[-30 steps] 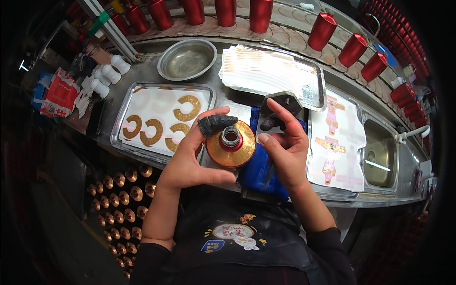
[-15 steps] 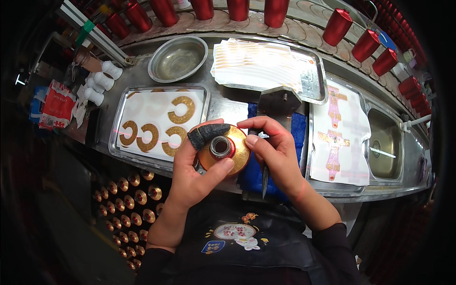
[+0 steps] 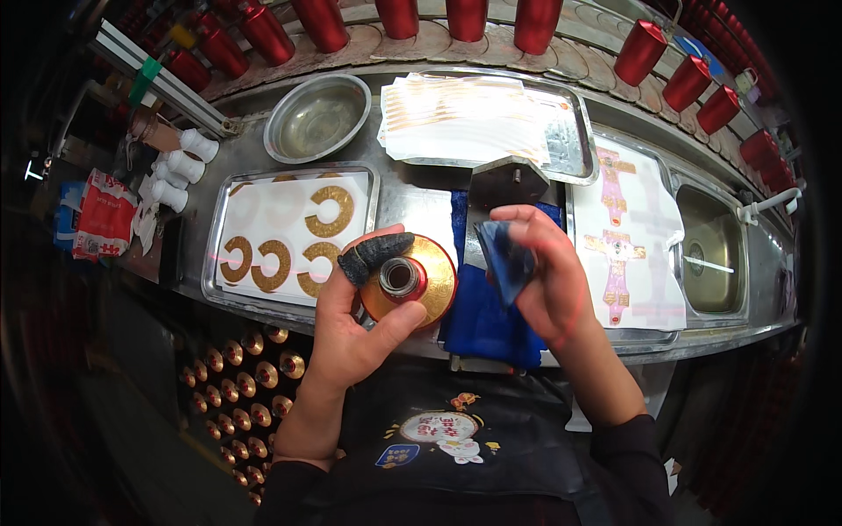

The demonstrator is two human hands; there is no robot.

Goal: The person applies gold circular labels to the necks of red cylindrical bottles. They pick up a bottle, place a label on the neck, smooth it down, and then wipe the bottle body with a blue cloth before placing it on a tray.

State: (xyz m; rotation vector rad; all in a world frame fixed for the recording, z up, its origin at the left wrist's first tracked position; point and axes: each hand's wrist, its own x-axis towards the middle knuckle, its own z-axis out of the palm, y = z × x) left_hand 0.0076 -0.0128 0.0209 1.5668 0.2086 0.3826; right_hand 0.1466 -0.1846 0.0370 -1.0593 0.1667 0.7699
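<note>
My left hand (image 3: 346, 342) is closed around a red bottle (image 3: 436, 279) with a gold ring-shaped label on its shoulder. The bottle's bare threaded neck faces up. A black cover (image 3: 375, 256) wraps the left index finger, which lies along the bottle's far left side. To the right, apart from the bottle, my right hand (image 3: 566, 294) holds a thin, dark blue triangular scraper (image 3: 507, 263), partly blurred by motion. Beneath the scraper lies a blue cloth (image 3: 495, 324), next to a dark metal block (image 3: 517, 184).
Gold C-shaped labels fill a left tray (image 3: 207, 263). Behind stand a metal bowl (image 3: 294, 145) and a tray (image 3: 574, 140) with stacked label sheets. Pink-gold labels (image 3: 614, 250) and a sink (image 3: 715, 289) are at right. Red bottles (image 3: 469, 17) line a conveyor; gold-topped bottles (image 3: 266, 375) stand below left.
My right hand has moved away from the bottle to the right, turning the scraper so its flat face shows. The left hand still grips the bottle. Conveyor bottles have shifted right.
</note>
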